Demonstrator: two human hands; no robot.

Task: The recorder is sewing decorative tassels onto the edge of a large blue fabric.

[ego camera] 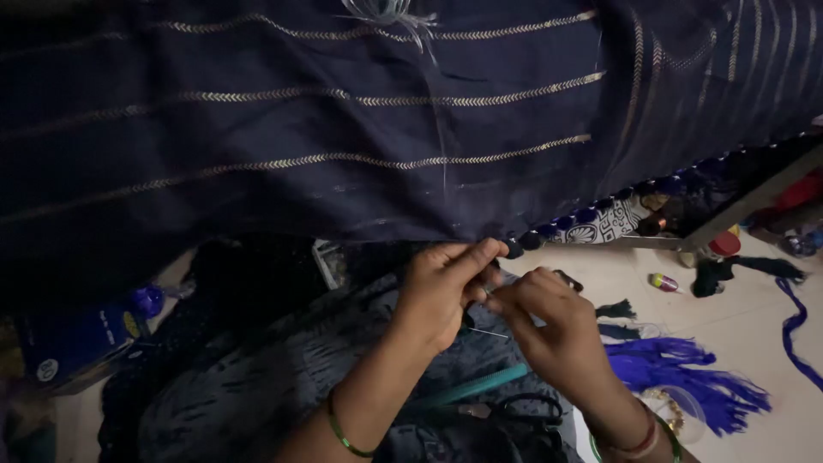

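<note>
A dark navy cloth (343, 129) with thin gold woven stripes hangs across the upper view. Along its lower right edge runs a row of round blue beads or tassel heads (591, 213). My left hand (441, 291) pinches the cloth's bottom edge between thumb and fingers. My right hand (549, 321) is closed just beside it, fingertips touching, and a thin needle (489, 333) pokes out below the two hands. A green bangle sits on each wrist.
A bundle of blue tassels (686, 377) lies on the pale floor at right, with a blue cord (793, 330) farther right. Black scissors (519, 410) and a teal stick (480, 386) rest on dark fabric in my lap. A blue box (73, 343) sits at left.
</note>
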